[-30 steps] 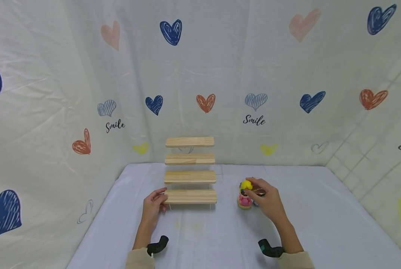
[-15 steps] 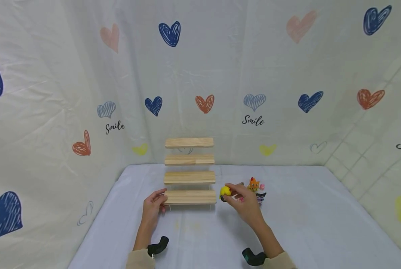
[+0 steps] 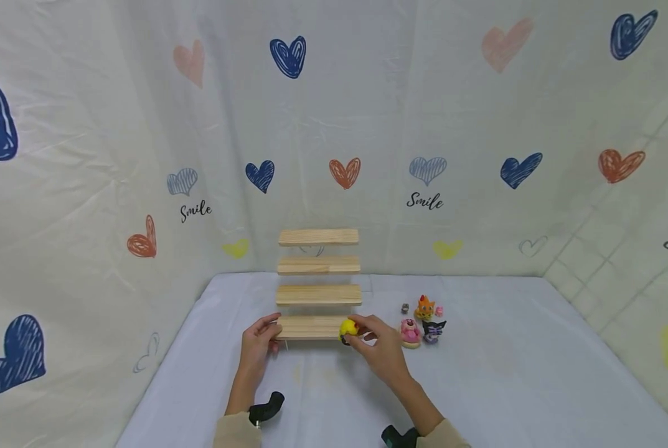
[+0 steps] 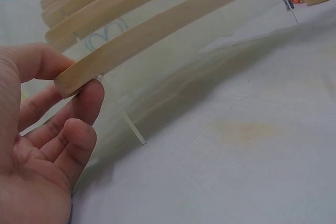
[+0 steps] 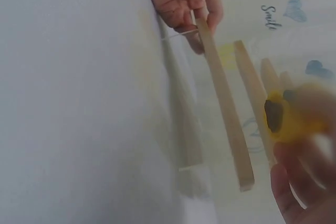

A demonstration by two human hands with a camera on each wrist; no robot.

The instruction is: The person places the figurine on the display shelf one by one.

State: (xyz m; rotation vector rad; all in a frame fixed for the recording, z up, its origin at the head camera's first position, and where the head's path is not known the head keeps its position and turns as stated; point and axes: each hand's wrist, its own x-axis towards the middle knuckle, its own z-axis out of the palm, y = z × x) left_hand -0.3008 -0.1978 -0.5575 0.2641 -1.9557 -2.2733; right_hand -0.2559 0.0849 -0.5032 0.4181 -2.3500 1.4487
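A stepped display rack with wooden shelves (image 3: 311,326) stands on the table in the head view. My left hand (image 3: 256,345) pinches the left end of its lowest shelf, thumb above and fingers below, as the left wrist view shows with the shelf board (image 4: 173,29). My right hand (image 3: 383,353) holds a small yellow figurine (image 3: 348,328) with dark parts at the right end of that shelf. In the right wrist view the yellow figurine (image 5: 302,116) is blurred and partly hidden by fingers. Whether it touches the wood I cannot tell.
Right of the rack stand several small figurines: a pink one (image 3: 410,334), a purple and black one (image 3: 433,331), an orange one (image 3: 424,308), and tiny grey (image 3: 404,308) and pink pieces (image 3: 439,311). A heart-printed curtain (image 3: 378,112) hangs behind the white-covered table (image 3: 507,373).
My right hand has carried the yellow figurine leftward from the group of figurines to the lowest shelf's right end, uncovering the others. The left hand keeps its grip on the shelf.
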